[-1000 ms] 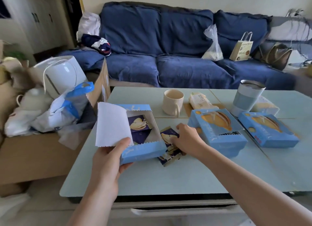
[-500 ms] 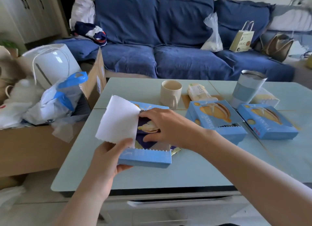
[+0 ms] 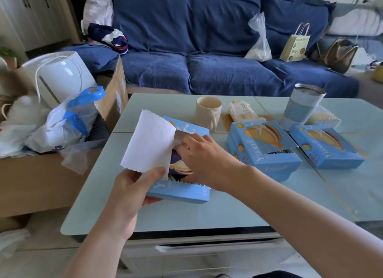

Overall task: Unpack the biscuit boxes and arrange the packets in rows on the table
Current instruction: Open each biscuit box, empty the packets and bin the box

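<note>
An opened light-blue biscuit box lies near the table's front left, its white flap lifted. My left hand grips the box's near-left corner and holds the flap up. My right hand reaches inside the box, with its fingers on a dark purple biscuit packet. Two more blue biscuit boxes lie to the right: one with a torn opening, another further right. The packets laid on the table earlier are hidden behind the held box.
On the light-blue table stand a beige mug, a wipes pack and a grey tumbler. A cardboard carton full of bags sits left of the table. Behind is a blue sofa.
My right hand left the packet it laid on the table and went back into the open box. The box shifted right, covering the laid packets.
</note>
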Demonstrator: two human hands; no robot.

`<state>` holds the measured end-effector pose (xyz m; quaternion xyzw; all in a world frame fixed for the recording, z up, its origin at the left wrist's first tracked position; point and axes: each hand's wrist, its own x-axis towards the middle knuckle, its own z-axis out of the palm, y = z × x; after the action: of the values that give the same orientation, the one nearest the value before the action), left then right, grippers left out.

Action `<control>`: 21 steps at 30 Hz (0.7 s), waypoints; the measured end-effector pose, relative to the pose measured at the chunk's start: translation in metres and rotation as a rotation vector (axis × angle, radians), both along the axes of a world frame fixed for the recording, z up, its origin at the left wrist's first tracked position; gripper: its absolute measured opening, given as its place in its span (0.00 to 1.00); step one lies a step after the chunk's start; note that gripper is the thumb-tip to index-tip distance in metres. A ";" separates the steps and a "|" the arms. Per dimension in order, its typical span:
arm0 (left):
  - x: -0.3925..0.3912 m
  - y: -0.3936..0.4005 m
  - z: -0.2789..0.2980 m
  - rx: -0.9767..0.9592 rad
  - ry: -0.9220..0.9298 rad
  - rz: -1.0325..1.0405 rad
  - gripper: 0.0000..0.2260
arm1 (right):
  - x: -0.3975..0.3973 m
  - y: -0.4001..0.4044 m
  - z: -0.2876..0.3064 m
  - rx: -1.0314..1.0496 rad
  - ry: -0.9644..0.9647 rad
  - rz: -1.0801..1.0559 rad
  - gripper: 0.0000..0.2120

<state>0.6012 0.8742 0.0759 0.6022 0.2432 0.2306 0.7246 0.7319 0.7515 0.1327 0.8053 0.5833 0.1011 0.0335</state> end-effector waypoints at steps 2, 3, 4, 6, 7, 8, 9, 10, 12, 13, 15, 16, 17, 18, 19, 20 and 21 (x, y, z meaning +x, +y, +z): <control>-0.001 0.002 0.000 0.013 0.004 -0.010 0.17 | 0.002 0.000 0.000 -0.022 0.018 0.019 0.25; -0.002 0.002 0.001 0.019 0.003 -0.021 0.15 | 0.002 -0.001 0.000 -0.030 0.039 0.027 0.25; -0.003 0.002 0.001 0.029 0.003 -0.033 0.15 | 0.002 -0.001 0.000 -0.036 0.046 0.029 0.24; -0.005 0.002 0.000 0.051 0.009 -0.040 0.17 | 0.002 -0.003 0.001 -0.032 0.039 0.014 0.22; -0.004 0.002 -0.001 0.056 0.016 -0.027 0.18 | 0.002 -0.004 0.002 -0.026 0.040 0.005 0.22; -0.004 0.002 -0.001 0.056 0.022 -0.005 0.18 | 0.002 -0.005 0.002 -0.030 0.044 -0.002 0.22; -0.004 0.003 -0.002 0.052 0.028 0.019 0.18 | 0.002 -0.007 0.003 -0.040 0.050 -0.006 0.24; -0.004 0.003 -0.003 0.045 0.030 0.039 0.17 | 0.003 -0.008 0.004 -0.045 0.064 -0.007 0.25; -0.004 0.005 -0.003 0.031 0.021 0.055 0.19 | 0.006 -0.012 0.009 -0.011 0.113 -0.003 0.27; -0.005 0.005 -0.003 0.028 0.013 0.059 0.21 | 0.009 -0.013 0.012 0.029 0.146 0.003 0.27; -0.005 0.007 -0.004 0.009 0.002 0.079 0.24 | 0.014 -0.017 0.018 0.153 0.249 0.003 0.28; -0.005 0.008 -0.005 -0.015 -0.004 0.089 0.23 | 0.017 -0.018 0.020 0.229 0.302 -0.008 0.28; -0.005 0.009 -0.007 -0.045 -0.014 0.097 0.23 | 0.020 -0.020 0.023 0.302 0.342 -0.027 0.28; -0.006 0.009 -0.008 -0.073 -0.025 0.103 0.22 | 0.024 -0.022 0.023 0.367 0.371 -0.057 0.28; -0.006 0.010 -0.009 -0.095 -0.033 0.110 0.20 | 0.028 -0.023 0.023 0.422 0.391 -0.100 0.28; -0.006 0.011 -0.010 -0.112 -0.037 0.116 0.18 | 0.032 -0.023 0.021 0.469 0.408 -0.156 0.28; -0.006 0.012 -0.012 -0.127 -0.038 0.125 0.14 | 0.036 -0.024 0.018 0.508 0.432 -0.225 0.26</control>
<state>0.5952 0.8858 0.0641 0.5341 0.2805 0.2709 0.7501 0.7681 0.7273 0.1511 0.8499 0.4408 0.0661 -0.2811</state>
